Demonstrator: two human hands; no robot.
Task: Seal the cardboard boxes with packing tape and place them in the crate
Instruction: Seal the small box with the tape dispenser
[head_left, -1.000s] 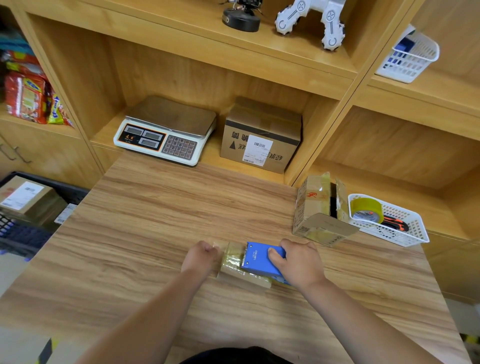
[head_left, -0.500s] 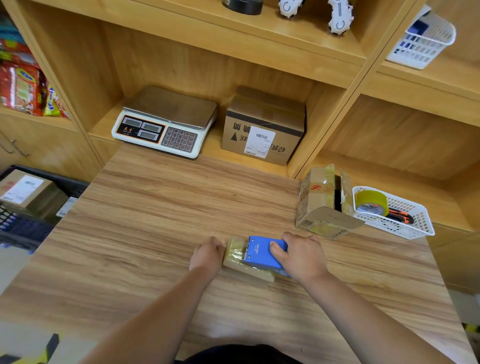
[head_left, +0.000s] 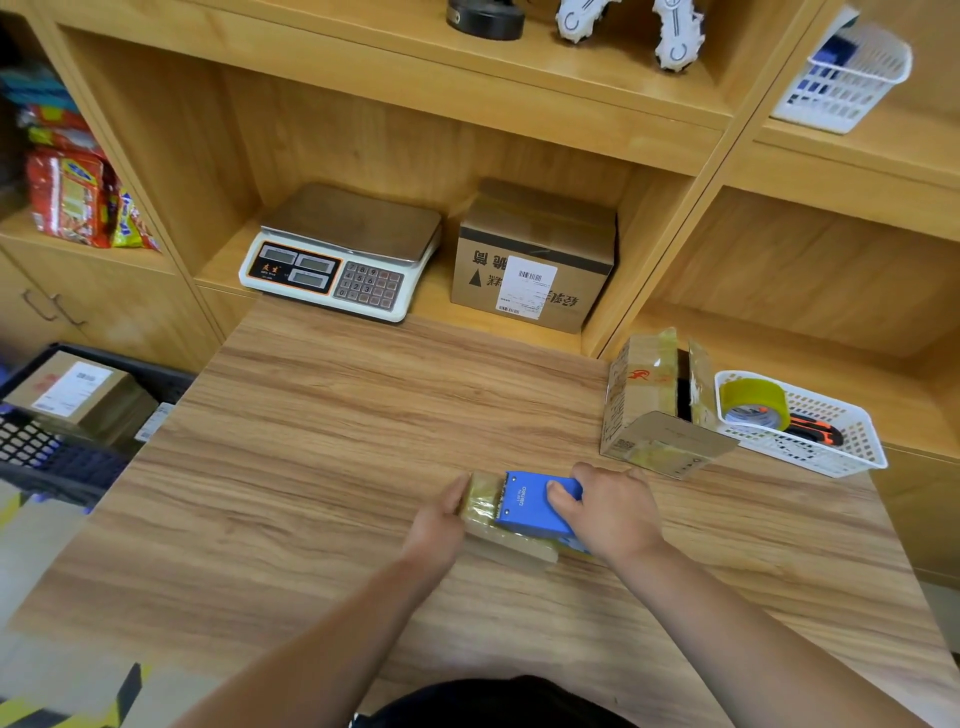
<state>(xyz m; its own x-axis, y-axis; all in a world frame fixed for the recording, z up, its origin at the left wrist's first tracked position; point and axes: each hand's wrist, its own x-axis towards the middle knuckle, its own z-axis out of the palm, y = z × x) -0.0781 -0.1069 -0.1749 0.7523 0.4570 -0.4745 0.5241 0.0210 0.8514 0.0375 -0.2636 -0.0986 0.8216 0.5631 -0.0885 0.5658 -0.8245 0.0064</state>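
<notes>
Right hand (head_left: 608, 512) grips the dispenser (head_left: 535, 504) atop the box (head_left: 480, 506); left hand (head_left: 439, 514) clasps the box's left end on the table (head_left: 311, 441).

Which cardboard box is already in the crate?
The far-left box, inside the dark crate. The shelf box beside the scale, the tipped box by the white basket, and the small box the left hand holds are outside it.
</notes>
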